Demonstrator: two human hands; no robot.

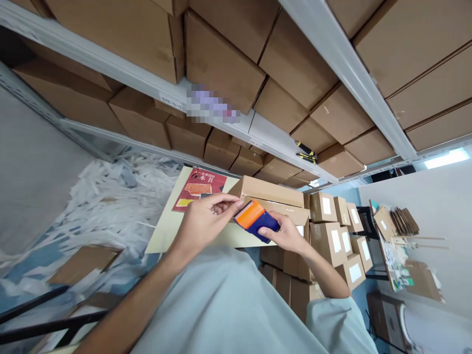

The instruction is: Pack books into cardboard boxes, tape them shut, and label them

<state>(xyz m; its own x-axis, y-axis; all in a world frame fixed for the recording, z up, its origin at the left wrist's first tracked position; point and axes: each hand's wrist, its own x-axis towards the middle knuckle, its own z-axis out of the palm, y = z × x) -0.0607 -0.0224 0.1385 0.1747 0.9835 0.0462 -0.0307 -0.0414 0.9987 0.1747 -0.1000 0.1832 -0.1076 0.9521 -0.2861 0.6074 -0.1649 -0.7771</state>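
My right hand (285, 232) grips a flat orange and dark blue hand-held item (254, 219), thumb lying over its blue end. I cannot make out its exact kind. A narrow pale strip runs along its orange edge. My left hand (208, 216) is at that edge, with thumb and forefinger pinched together and the other fingers curled. Whether something thin is between those fingertips is too small to tell. Behind the item a closed cardboard box (273, 191) rests on the pale yellow table (165, 223). To its left lies a red printed sheet (197, 189).
Shelves (273, 135) packed with brown boxes rise in front, with yellow-black cutters (306, 153) on one ledge. White paper strips (121, 196) heap up on the left. Labelled boxes (332, 236) are stacked at right. A black metal frame (55, 324) stands lower left.
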